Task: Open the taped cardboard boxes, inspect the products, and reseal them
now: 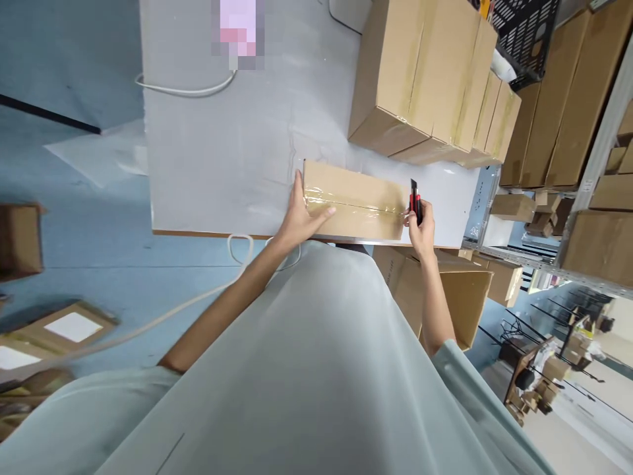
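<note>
A long cardboard box (356, 198), with clear tape along its middle seam, lies at the near edge of the grey-white table (212, 165). My left hand (302, 218) rests against the box's left end, thumb over the top and fingers spread along the side. Beside the right end of the box, my right hand (420, 227) is closed around a red and black box cutter (414, 203), whose tip points away from me. My right fingertips are close to the box's end; whether they touch it I cannot tell.
Large taped cartons (425, 79) stand at the table's back right, near a black crate (527, 33). A white cable (192, 91) lies at the back left. Below the table's right edge is an open carton (462, 297). Shelving (583, 191) holds boxes at right.
</note>
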The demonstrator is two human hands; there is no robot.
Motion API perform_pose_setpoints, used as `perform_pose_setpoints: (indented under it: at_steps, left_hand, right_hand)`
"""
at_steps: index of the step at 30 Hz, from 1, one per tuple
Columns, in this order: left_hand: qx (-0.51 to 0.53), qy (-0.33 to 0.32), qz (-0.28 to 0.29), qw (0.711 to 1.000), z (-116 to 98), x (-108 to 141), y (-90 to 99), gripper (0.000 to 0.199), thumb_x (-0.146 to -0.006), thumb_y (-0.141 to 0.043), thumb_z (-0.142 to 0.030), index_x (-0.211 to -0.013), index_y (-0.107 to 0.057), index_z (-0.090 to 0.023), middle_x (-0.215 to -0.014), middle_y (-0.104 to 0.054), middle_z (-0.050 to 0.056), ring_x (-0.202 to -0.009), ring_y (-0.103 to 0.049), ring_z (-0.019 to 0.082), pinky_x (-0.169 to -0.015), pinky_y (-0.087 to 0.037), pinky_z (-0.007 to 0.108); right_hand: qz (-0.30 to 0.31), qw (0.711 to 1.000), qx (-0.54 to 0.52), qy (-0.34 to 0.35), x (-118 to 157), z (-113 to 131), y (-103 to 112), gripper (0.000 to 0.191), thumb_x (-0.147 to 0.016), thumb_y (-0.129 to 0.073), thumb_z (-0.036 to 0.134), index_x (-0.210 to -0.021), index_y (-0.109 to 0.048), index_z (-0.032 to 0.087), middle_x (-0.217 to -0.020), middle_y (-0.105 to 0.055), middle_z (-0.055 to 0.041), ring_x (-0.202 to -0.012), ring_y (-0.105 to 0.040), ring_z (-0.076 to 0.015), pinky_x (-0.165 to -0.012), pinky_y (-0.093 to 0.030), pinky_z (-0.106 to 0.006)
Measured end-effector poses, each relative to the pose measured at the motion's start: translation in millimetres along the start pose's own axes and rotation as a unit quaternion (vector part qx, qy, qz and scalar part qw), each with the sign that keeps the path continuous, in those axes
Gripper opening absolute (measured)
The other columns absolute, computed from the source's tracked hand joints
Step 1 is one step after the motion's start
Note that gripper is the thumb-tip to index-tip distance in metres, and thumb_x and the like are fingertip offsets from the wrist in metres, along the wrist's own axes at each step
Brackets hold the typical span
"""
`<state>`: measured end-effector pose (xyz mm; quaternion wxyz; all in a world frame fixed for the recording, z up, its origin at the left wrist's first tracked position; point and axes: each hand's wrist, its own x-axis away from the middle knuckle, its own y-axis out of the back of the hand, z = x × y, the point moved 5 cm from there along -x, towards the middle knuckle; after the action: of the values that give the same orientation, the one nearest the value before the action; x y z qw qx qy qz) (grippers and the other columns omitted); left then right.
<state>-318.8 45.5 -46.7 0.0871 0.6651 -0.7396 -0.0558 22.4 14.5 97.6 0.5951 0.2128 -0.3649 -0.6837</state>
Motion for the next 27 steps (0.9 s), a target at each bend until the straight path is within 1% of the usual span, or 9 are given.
perform_pose_setpoints:
  at_steps: [2, 4, 7, 8, 10, 13, 16, 20, 27]
  left_hand:
    - [-0.008, -0.014, 0.017, 1.0, -2.9, 2.1, 6.7, 0.139, -0.085, -0.089, -0.087, -0.19, -0.021, -0.025, -0.197, -0.017, 0.023, -0.184, -0.016, 0.042, -0.148, -0.02, 0.061]
    - [-0.013, -0.026, 0.027, 0.999, -6.2, 1.0, 15.1, 0.131, -0.084, -0.089, -0.089, -0.186, -0.034, -0.028, -0.197, -0.017, 0.02, -0.185, -0.01, 0.044, -0.148, -0.016, 0.063]
    - [-0.012, -0.036, 0.041, 0.998, -8.1, -3.1, 23.0, 0.113, -0.085, -0.087, -0.091, -0.175, -0.055, -0.03, -0.197, -0.021, 0.017, -0.184, -0.013, 0.044, -0.148, -0.019, 0.062]
    - [-0.008, -0.035, 0.047, 0.998, -7.6, -4.2, 23.7, 0.11, -0.086, -0.086, -0.091, -0.173, -0.058, -0.03, -0.196, -0.024, 0.017, -0.184, -0.016, 0.044, -0.148, -0.02, 0.062]
    - [0.008, -0.034, 0.06, 0.998, -5.9, -5.6, 22.6, 0.109, -0.087, -0.085, -0.091, -0.173, -0.058, -0.029, -0.194, -0.029, 0.018, -0.183, -0.022, 0.043, -0.147, -0.025, 0.06]
    - [0.038, -0.035, 0.07, 0.996, -3.2, -6.0, 18.7, 0.113, -0.086, -0.086, -0.09, -0.175, -0.054, -0.028, -0.193, -0.03, 0.019, -0.182, -0.026, 0.043, -0.146, -0.031, 0.058]
    - [0.054, -0.031, 0.068, 0.996, -1.1, -6.0, 15.8, 0.113, -0.085, -0.09, -0.088, -0.175, -0.055, -0.03, -0.194, -0.03, 0.017, -0.182, -0.025, 0.043, -0.145, -0.032, 0.057]
    - [0.061, -0.032, 0.065, 0.995, 0.2, -6.5, 13.8, 0.111, -0.085, -0.091, -0.084, -0.175, -0.055, -0.032, -0.194, -0.029, 0.016, -0.182, -0.024, 0.043, -0.146, -0.032, 0.057]
    - [0.077, -0.022, 0.064, 0.995, 3.2, -8.7, 12.5, 0.111, -0.082, -0.095, -0.082, -0.174, -0.057, -0.032, -0.194, -0.029, 0.015, -0.182, -0.024, 0.043, -0.146, -0.031, 0.057]
  right_hand:
    - [0.062, 0.994, 0.077, 0.038, 0.5, 30.7, -9.8, 0.053, -0.12, -0.039, 0.062, -0.154, -0.059, 0.027, -0.117, -0.086, -0.0079, -0.093, -0.083, -0.0262, -0.092, -0.066, -0.041]
    - [0.125, 0.977, 0.144, 0.101, 1.0, 64.8, -25.4, 0.053, -0.123, -0.039, 0.061, -0.153, -0.064, 0.027, -0.125, -0.087, -0.0097, -0.105, -0.084, -0.0286, -0.096, -0.063, -0.039]
    - [0.212, 0.931, 0.227, 0.192, 1.2, 111.6, -54.0, 0.052, -0.126, -0.036, 0.055, -0.156, -0.067, 0.026, -0.146, -0.083, -0.0115, -0.127, -0.081, -0.0305, -0.1, -0.059, -0.036]
    - [0.237, 0.914, 0.253, 0.209, 0.3, 123.5, -63.3, 0.052, -0.127, -0.035, 0.054, -0.158, -0.067, 0.026, -0.15, -0.082, -0.0114, -0.13, -0.08, -0.0308, -0.1, -0.058, -0.035]
    - [0.275, 0.883, 0.306, 0.225, -3.1, 140.9, -79.6, 0.053, -0.128, -0.033, 0.052, -0.161, -0.066, 0.027, -0.152, -0.081, -0.0116, -0.129, -0.08, -0.0313, -0.098, -0.057, -0.034]
    - [0.305, 0.847, 0.368, 0.232, -10.5, 154.6, -95.9, 0.054, -0.128, -0.032, 0.052, -0.163, -0.065, 0.027, -0.147, -0.082, -0.013, -0.122, -0.081, -0.0322, -0.092, -0.055, -0.034]
    - [0.312, 0.827, 0.402, 0.24, -16.8, 160.0, -102.3, 0.055, -0.128, -0.031, 0.052, -0.162, -0.065, 0.027, -0.141, -0.084, -0.0139, -0.117, -0.082, -0.0327, -0.089, -0.053, -0.035]
    - [0.31, 0.816, 0.425, 0.24, -20.7, 162.8, -100.5, 0.054, -0.128, -0.031, 0.052, -0.161, -0.065, 0.027, -0.134, -0.085, -0.014, -0.113, -0.082, -0.0339, -0.086, -0.051, -0.035]
    - [0.321, 0.814, 0.425, 0.234, -20.5, 165.1, -98.0, 0.052, -0.128, -0.032, 0.051, -0.158, -0.067, 0.027, -0.134, -0.085, -0.0154, -0.112, -0.082, -0.0349, -0.09, -0.052, -0.038]
